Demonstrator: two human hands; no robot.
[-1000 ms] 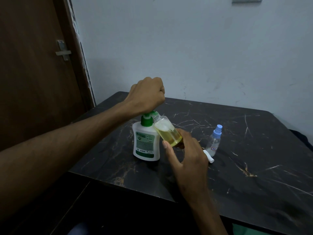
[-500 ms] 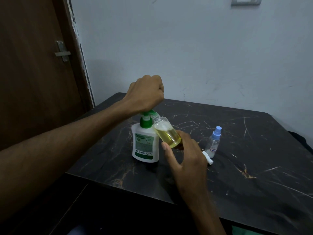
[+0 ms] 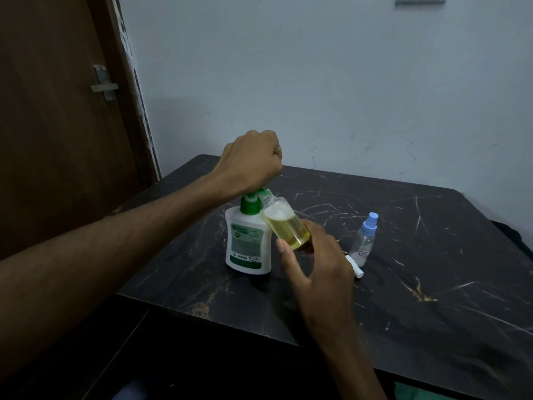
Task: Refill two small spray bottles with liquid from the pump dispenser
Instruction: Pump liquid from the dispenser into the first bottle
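The left hand (image 3: 251, 160) is curled into a fist on top of the green pump head of the pump dispenser (image 3: 248, 241), pressing down on it with the underside of the fist; whether the fingers wrap the pump head or simply bear on it is hidden by the hand itself. The dispenser is a white bottle with a green label and stands upright on the dark marbled desk (image 3: 403, 284), near its front left part.

The right hand (image 3: 320, 272) holds an uncapped spray bottle (image 3: 285, 226), clear and tilted so that its open neck meets the green spout just under the left fist. The grip is narrow: the thumb lies along the near side of the bottle's lower end and the fingers curl behind it, mostly hidden. The bottle is filled well over half with pale yellow liquid, with a patch of foam at the top of the liquid. Its side touches the dispenser's shoulder.

To the right, well clear of both hands, the second spray bottle (image 3: 364, 241) stands upright on the desk with its blue spray top on; it looks nearly empty. A small white sprayer piece (image 3: 355, 266) lies flat on the desk just in front of that bottle, partly behind the right hand.
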